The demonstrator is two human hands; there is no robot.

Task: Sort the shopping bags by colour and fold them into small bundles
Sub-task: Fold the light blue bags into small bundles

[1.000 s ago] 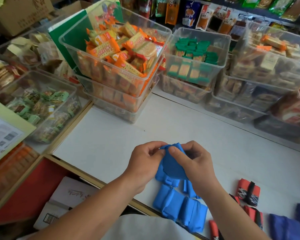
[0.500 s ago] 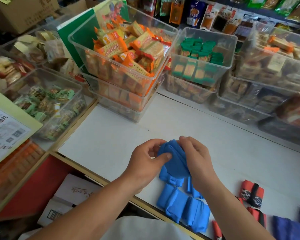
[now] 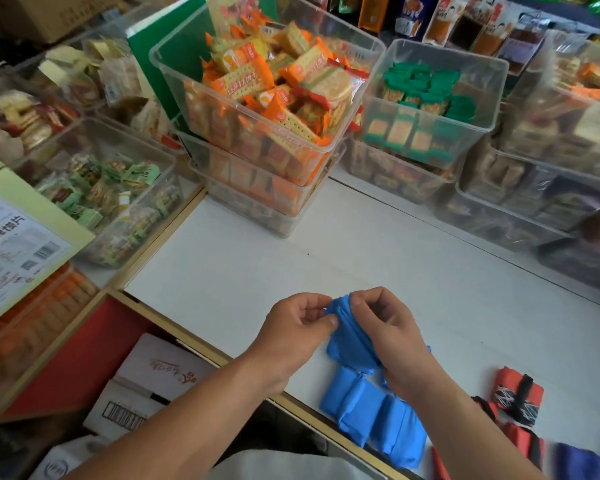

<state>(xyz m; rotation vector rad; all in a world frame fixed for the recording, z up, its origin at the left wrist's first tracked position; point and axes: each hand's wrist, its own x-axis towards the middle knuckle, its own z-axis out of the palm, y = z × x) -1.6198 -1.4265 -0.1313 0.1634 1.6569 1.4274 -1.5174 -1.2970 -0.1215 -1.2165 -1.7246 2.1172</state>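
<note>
Both hands pinch a soft, crumpled blue shopping bag [image 3: 350, 344] just above the white counter [image 3: 326, 271]: left hand [image 3: 291, 336] with thumb on fabric, right hand [image 3: 388, 327] gripping the top. Puffy blue bundles [image 3: 371, 415] sit below, red-black bundles [image 3: 516, 396] beside them.

This is a shop that sells snacks. Past the left hand [image 3: 293, 336] and the right hand [image 3: 388, 337], at the far side of the white table [image 3: 326, 265], stand clear plastic tubs, some stacked. One tub [image 3: 222, 133] is full of orange cracker packs [image 3: 243, 77]. The next tub [image 3: 482, 98] holds green packs [image 3: 426, 84]. Another snack tub [image 3: 136, 230] sits far left of the hands. Hanging snack bags [image 3: 440, 19] show behind the tubs. A cardboard box [image 3: 146, 386] with a barcode lies below the left hand.
</note>
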